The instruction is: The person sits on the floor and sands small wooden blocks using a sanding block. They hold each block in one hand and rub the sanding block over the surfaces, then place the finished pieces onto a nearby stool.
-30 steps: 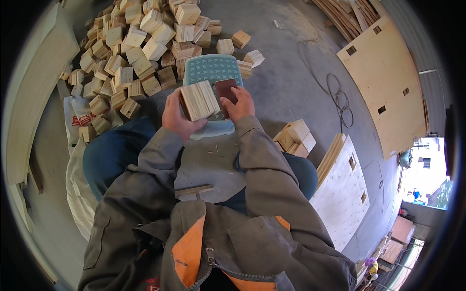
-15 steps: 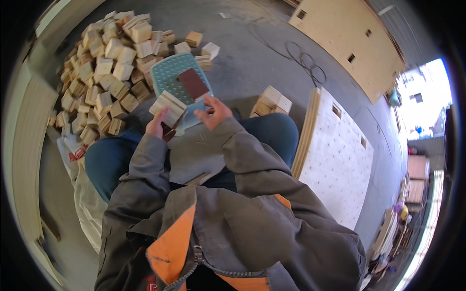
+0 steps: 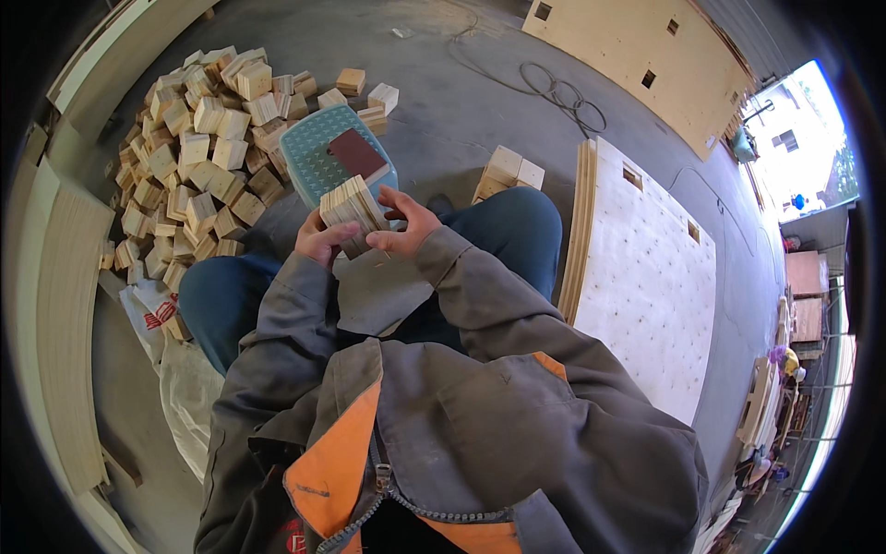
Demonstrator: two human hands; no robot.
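Observation:
Between my two hands is a wooden block [image 3: 353, 209] with layered edges, tilted above my lap at the near edge of a blue-green plastic stool [image 3: 305, 148]. My left hand [image 3: 325, 242] grips the block from its left and near side, thumb across the face toward me. At the block's right side my right hand [image 3: 409, 226] has its thumb and curled fingers on it; some fingertips are hidden behind it. A dark red sheet, like sandpaper [image 3: 356, 153], lies on the stool top, just beyond the block.
A large heap of similar blocks [image 3: 198, 157] lies left of the stool. A few blocks [image 3: 503, 171] sit beyond my right knee. Thick pale panels [image 3: 646, 277] are stacked at the right. A coiled cable [image 3: 563, 97] and a plywood sheet [image 3: 637, 55] are farther off. A white sack [image 3: 185, 388] lies at the left.
My right hand has come from beside the red sheet onto the block. The block has turned to show its layered edge. A dark reddish piece under it in my left hand no longer shows.

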